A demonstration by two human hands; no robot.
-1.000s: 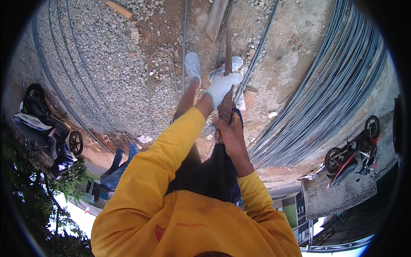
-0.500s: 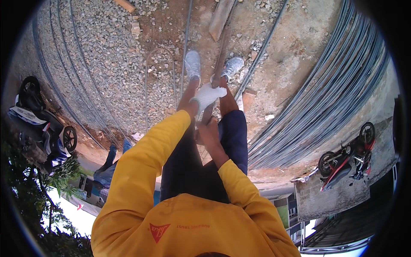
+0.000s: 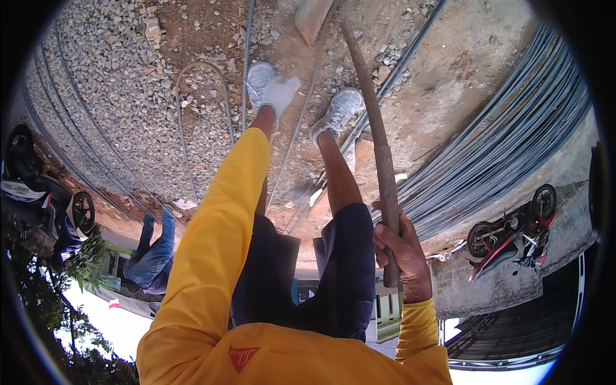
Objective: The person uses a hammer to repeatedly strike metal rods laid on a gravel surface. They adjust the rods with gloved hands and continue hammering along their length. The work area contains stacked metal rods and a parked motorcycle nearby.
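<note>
Bar sits clenched in the right hand, maybe for balance; left of it, the left hand is blurry, its fingers unclear.

Yellow shirt, dark-blue shorts

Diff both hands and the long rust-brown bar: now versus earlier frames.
White-gloved left hand let go of the rust-brown bar, moved forward-left. Bare right hand swung it rightward, keeping hold. Unchanged: long bundle of thin grey steel rods lying on the right.
</note>
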